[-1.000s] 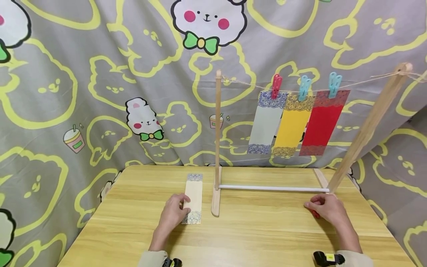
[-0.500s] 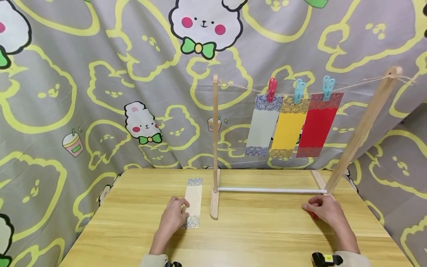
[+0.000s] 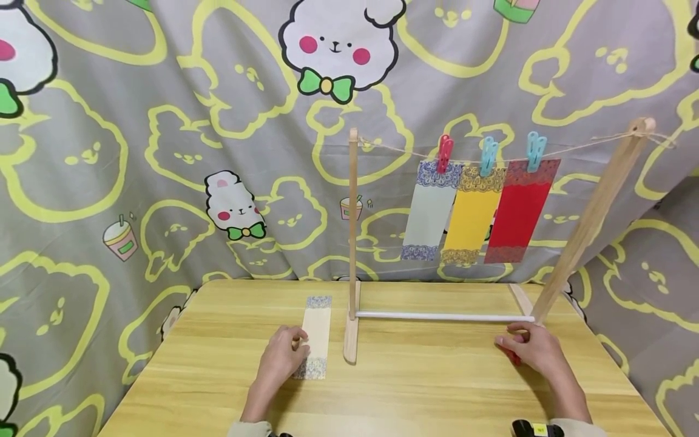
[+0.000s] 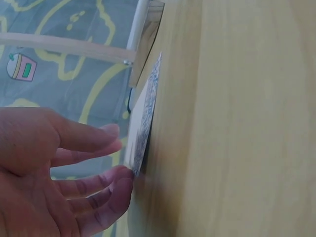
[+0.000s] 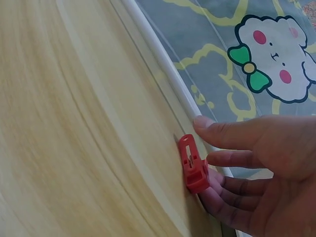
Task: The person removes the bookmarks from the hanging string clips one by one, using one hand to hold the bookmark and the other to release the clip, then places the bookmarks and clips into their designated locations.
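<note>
On the table at the left lies a cream paper strip with blue patterned ends. My left hand is at its left edge, fingers loosely bent. In the left wrist view the fingertips touch the strip while the thumb stays apart from it. A red clothespin lies on the table at the right, partly hidden in the head view. My right hand is beside it, fingers loosely bent against its side. The thumb stands off the clothespin, so it is not pinched.
A wooden stand with a white crossbar carries a string. Three strips hang from it: pale grey, yellow and red. A pink clothespin and two blue clothespins hold them. Behind is a patterned curtain.
The head view has tilted slightly, so the scene sits a little lower. Both hands remain at the strip and the red clothespin almost unmoved.
</note>
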Motion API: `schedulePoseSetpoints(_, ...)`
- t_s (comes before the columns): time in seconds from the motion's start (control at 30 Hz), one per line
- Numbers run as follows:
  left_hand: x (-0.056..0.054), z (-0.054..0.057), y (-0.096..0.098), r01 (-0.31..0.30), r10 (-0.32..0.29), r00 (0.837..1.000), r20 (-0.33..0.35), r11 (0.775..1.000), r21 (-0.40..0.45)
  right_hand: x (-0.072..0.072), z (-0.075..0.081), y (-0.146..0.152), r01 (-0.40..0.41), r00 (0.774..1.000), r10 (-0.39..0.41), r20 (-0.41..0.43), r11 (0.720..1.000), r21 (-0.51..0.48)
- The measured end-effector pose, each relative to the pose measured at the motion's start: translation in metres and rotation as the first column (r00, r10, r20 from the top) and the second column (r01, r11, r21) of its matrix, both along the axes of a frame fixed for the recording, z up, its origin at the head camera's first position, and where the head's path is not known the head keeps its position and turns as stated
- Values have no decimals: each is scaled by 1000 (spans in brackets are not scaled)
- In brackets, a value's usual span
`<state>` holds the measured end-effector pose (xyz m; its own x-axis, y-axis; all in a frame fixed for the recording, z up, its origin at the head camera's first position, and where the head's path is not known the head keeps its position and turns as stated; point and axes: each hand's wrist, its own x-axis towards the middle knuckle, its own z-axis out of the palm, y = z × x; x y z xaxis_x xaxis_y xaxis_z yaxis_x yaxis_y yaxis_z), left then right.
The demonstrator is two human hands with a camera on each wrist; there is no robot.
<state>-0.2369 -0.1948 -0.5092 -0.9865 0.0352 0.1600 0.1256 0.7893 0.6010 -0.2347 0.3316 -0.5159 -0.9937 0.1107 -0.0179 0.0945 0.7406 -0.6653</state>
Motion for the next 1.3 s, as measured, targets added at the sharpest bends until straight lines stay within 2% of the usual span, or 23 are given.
schedulePoseSetpoints(0.23, 0, 4, -4, -13, 13, 1000, 1, 1000, 27, 3, 3, 0, 5, 1000, -5, 27, 1000, 6)
schedulePoseSetpoints(0.53, -4, 8, 0, -23, 31, 993, -112, 997, 70, 7, 16, 3, 20, 1000, -20, -3, 998, 51)
schedulePoseSetpoints(0.87, -2, 17, 1, -18, 32, 986, -162, 996, 87, 6, 33, 0, 15, 1000, -14, -15, 998, 54)
schedulePoseSetpoints(1.3, -1, 28, 2, 8, 17, 977, -211, 993, 116, 11, 41, -5, 25, 993, -16, -121, 997, 72)
